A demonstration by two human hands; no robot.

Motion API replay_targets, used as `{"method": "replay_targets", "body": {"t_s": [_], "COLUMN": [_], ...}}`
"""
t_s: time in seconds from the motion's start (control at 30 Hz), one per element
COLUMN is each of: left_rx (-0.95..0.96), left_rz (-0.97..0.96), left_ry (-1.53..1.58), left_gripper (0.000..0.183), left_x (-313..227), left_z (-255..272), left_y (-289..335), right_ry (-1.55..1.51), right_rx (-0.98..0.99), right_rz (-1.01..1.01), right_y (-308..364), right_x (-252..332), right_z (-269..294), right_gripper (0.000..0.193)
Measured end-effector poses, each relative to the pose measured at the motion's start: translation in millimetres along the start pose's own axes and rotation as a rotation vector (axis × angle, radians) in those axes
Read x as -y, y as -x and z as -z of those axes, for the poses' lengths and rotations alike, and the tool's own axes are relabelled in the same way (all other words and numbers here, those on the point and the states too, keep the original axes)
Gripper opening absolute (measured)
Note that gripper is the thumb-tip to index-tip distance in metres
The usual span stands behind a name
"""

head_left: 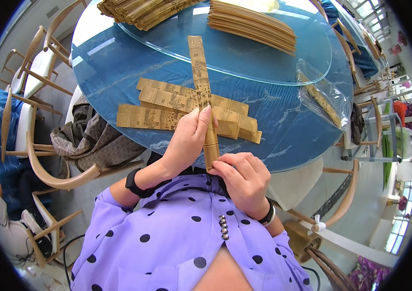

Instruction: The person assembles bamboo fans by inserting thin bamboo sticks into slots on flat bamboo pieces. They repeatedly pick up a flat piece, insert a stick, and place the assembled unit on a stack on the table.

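A long, narrow gold paper sleeve [199, 68] with dark printing stands out over the table edge, its far end pointing away from me. My left hand [190, 138] is closed around its middle, the thumb lying on top. At the sleeve's near end, the fingertips of my right hand [245, 179] are pinched on its lower right corner. Beneath and beyond my hands, several similar flat gold sleeves [167, 99] lie fanned across one another on the table. The held sleeve covers part of them. Whether anything is inside it I cannot tell.
The round table [283, 150] has a blue cover and a raised glass turntable [177, 56]. On it are a gold pile [148, 12] and a neat stack of gold strips [252, 26]. A clear plastic bag [325, 97] lies right. Wooden chairs [63, 182] and a patterned grey-brown cloth [94, 138] stand nearby.
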State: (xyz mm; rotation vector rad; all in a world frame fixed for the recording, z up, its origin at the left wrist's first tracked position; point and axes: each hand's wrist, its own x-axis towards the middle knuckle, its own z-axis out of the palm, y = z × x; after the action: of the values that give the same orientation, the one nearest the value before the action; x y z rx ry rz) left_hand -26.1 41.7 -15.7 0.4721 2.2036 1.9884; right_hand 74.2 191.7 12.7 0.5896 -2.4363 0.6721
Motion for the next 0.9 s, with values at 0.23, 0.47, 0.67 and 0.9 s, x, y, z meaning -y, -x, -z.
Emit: {"method": "replay_targets", "body": {"t_s": [0.23,0.47,0.67,0.9], "left_rx": [0.105,0.075,0.067,0.053], "left_rz": [0.059,0.065,0.094,0.106], "left_ry": [0.025,0.03,0.064,0.074], "left_gripper": [0.046,0.046,0.045,0.046], "left_x": [-1.1,3.2,2.6,-5.0], "left_z": [6.5,8.6,5.4,7.3], "left_y": [-3.4,-7.2,-6.1,-4.5], "right_ry": [-0.022,-0.093,0.021,0.045], "right_rx": [-0.025,0.011,0.01,0.009], "right_rz": [-0.003,0.018,0.068,0.103], "right_y": [-3.5,-11.5,-3.0,-5.0], "right_x": [3.7,-6.4,-3.4,0.8], "right_z": [-4.5,1.7,0.3,0.5], "right_gripper": [0.023,0.025,0.025,0.026]}}
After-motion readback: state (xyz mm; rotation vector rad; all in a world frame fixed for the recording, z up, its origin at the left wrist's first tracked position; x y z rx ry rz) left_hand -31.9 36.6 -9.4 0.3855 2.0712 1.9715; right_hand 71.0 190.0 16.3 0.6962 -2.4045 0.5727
